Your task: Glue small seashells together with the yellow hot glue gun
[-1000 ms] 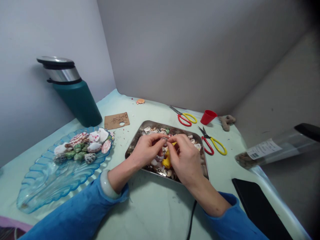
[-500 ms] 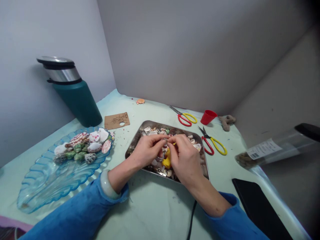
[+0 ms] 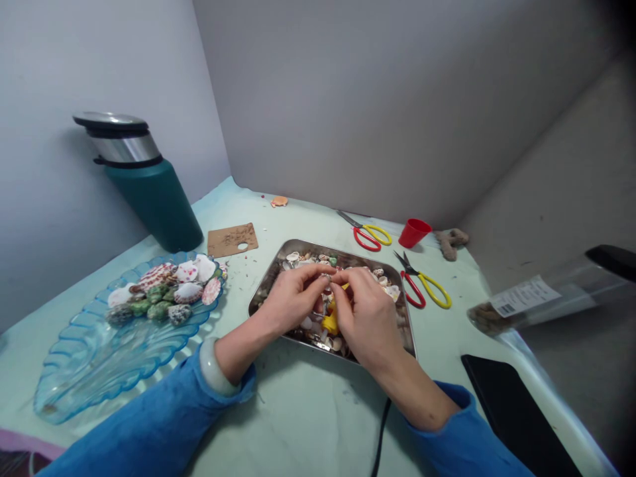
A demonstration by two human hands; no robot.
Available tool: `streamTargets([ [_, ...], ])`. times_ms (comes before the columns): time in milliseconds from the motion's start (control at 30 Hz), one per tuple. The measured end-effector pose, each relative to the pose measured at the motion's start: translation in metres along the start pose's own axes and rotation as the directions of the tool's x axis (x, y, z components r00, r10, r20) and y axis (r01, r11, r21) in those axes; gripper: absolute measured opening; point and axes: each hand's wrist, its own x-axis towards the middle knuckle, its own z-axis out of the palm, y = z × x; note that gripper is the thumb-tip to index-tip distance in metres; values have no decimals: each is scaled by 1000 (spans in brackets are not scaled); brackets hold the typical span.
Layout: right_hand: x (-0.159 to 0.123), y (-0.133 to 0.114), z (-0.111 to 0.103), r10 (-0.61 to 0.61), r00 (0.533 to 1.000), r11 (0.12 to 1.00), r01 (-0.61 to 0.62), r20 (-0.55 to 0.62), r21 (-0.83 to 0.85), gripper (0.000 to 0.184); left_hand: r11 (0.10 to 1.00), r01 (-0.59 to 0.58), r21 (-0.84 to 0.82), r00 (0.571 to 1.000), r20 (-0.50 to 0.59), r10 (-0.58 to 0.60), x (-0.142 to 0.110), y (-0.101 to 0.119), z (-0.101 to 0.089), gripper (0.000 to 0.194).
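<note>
Over a metal tray (image 3: pixel 408 331) of mixed seashells (image 3: pixel 336 343), my two hands meet fingertip to fingertip. Thumb and fingers of my left hand (image 3: pixel 294 299) are pinched together. My right hand (image 3: pixel 368 311) pinches at the same spot from the other side. A small greyish thing shows between the fingertips, too small and covered to name. Beneath the hands a yellow object (image 3: pixel 330 322) lies among the shells, partly hidden by my right hand.
Left stands a blue glass dish (image 3: pixel 104 371) with shells, behind it a teal bottle (image 3: pixel 154 199) and brown card (image 3: pixel 223 242). To the right are two pairs of scissors (image 3: pixel 433 291), a red cup (image 3: pixel 414 233), a clear container (image 3: pixel 571 311) and a black phone-like slab (image 3: pixel 517 411).
Hardly anything differs. The fingertips have shifted very slightly around the small thing; both hands stay above the tray.
</note>
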Motion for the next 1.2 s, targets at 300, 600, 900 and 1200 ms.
streamTargets([
  [300,-1,2,1,34,999,999,-34,-7,14,7,997,-22,-75,999,-24,20,1,-2,1,14],
  [600,0,2,1,41,999,999,-41,-18,13,7,998,-28,-61,1000,-6,28,2,-4,1,15],
  [900,0,0,1,52,998,998,-51,-20,22,6,998,-25,-55,1000,-20,24,0,-2,1,14],
  [1200,-1,2,1,44,999,999,-44,-19,9,7,998,-25,-55,1000,-3,25,2,-5,1,13],
])
